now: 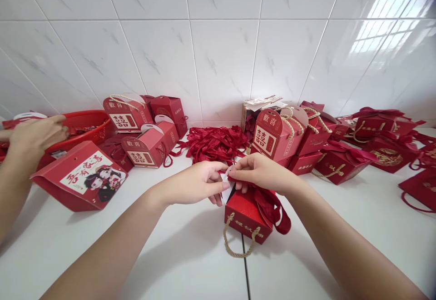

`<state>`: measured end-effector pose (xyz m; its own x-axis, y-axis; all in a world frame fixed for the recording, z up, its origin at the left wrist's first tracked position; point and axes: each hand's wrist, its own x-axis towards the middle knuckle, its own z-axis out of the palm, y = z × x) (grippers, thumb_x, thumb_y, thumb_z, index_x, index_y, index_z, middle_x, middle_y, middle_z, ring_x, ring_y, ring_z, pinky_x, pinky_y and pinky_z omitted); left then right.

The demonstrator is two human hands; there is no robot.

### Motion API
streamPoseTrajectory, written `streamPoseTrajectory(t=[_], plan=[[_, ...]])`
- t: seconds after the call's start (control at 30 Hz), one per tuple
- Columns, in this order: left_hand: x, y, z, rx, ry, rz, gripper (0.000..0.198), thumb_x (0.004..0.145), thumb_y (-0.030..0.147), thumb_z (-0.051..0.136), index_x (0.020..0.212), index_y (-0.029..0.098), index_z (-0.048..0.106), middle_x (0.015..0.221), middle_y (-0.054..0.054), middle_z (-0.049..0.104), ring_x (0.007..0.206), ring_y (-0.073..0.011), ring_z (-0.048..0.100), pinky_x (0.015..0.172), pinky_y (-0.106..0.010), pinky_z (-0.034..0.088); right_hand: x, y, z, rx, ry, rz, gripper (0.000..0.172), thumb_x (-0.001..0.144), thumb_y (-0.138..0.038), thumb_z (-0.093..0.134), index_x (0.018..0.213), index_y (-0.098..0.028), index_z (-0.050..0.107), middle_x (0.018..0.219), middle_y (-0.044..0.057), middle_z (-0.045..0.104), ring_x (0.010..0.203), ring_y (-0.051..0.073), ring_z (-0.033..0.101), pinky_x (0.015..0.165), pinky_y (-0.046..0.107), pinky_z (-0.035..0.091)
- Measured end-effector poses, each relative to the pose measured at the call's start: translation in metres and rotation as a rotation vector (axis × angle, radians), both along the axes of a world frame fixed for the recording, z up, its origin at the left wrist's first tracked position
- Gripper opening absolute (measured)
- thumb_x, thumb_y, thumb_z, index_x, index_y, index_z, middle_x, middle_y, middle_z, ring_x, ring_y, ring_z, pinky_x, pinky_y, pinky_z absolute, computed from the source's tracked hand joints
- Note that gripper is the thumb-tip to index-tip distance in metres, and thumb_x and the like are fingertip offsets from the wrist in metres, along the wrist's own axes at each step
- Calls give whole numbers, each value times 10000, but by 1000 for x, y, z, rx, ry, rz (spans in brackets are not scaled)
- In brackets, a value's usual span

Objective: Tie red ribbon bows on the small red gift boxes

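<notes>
A small red gift box (243, 211) with gold lettering stands in front of me on the white table, a twisted rope handle (240, 253) hanging down its near side. My left hand (202, 182) has its thumb and fingers closed on the box's far left flap, whose white inner side shows. From the other side, my right hand (260, 172) pinches the top edge of the same flap. Dark red ribbon (272, 207) lies looped over the box's right side, below my right hand. The fingertips partly hide the flap.
A heap of red ribbon (218, 143) lies by the tiled wall. Red gift boxes stand left (150, 147) and right (272, 136). Another person's hand (37, 134) reaches over a red plastic basket (91, 120) at far left, behind a large red box (80, 179).
</notes>
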<state>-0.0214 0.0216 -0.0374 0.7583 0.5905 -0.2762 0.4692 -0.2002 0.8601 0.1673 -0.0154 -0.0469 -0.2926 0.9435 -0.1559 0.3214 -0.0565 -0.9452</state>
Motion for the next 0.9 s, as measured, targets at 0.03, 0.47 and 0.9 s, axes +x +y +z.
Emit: streamPoseTrajectory(t=[0.03, 0.47, 0.9], plan=[[0, 0, 0, 0, -2, 4, 332, 854, 388, 552, 1110, 177, 530, 873, -40, 671, 730, -188, 693, 714, -326, 543, 0, 0, 0, 7, -20, -6, 183, 823, -260, 586, 695, -146, 651, 599, 0, 641, 557, 97, 595, 576, 204, 496], [3, 0, 5, -127, -37, 58, 153, 911, 249, 401, 986, 180, 516, 867, -23, 621, 804, -166, 665, 756, -336, 554, 3, 5, -9, 44, -13, 23, 127, 820, -244, 604, 736, -154, 574, 647, 7, 668, 576, 98, 625, 586, 214, 520], [6, 1, -4, -117, -93, -5, 31, 847, 219, 466, 848, 188, 471, 790, 9, 602, 749, -142, 639, 710, -296, 539, 5, 5, -12, 85, 13, 105, 173, 803, -306, 618, 728, -171, 540, 666, -6, 640, 580, 110, 605, 609, 253, 514]])
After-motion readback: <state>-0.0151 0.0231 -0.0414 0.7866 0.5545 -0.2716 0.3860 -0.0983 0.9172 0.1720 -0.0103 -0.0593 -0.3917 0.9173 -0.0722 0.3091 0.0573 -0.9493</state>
